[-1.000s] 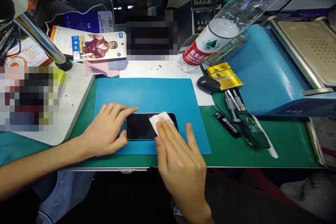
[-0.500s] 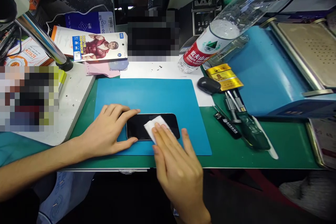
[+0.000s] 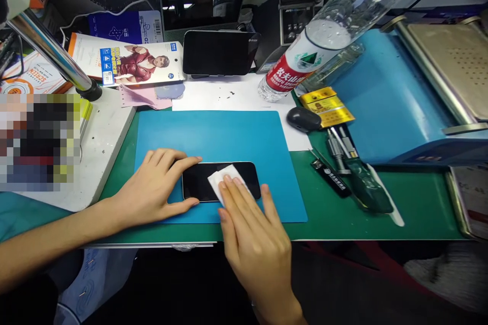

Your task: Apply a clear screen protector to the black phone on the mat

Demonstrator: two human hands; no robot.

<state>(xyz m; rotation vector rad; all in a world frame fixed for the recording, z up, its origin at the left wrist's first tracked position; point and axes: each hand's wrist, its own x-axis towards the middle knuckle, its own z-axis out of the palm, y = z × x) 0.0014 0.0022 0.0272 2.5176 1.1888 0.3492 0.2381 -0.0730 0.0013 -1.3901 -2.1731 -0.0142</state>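
Observation:
A black smartphone (image 3: 199, 183) lies flat, screen up, on a blue mat (image 3: 213, 134). My left hand (image 3: 160, 185) grips its left end, thumb at the near edge and index finger at the far edge. Folded white wipe (image 3: 221, 175) rests on the screen, right of its middle. My right hand (image 3: 257, 236) presses the wipe down under its middle fingers, with the thumb and little finger spread to the sides. Part of the wipe and the phone's near right edge are hidden by these fingers.
Beyond the mat stand a second phone (image 3: 219, 53) and a tilted water bottle (image 3: 305, 61). To the right lie a black mouse-shaped object (image 3: 303, 121), a gold packet (image 3: 328, 106), a green-handled tool (image 3: 368, 190) and a blue machine (image 3: 392, 111). A lamp post (image 3: 53, 51) rises at left.
The camera view has shifted slightly. Both hands keep their hold, and the wipe stays at about the same place on the phone's screen.

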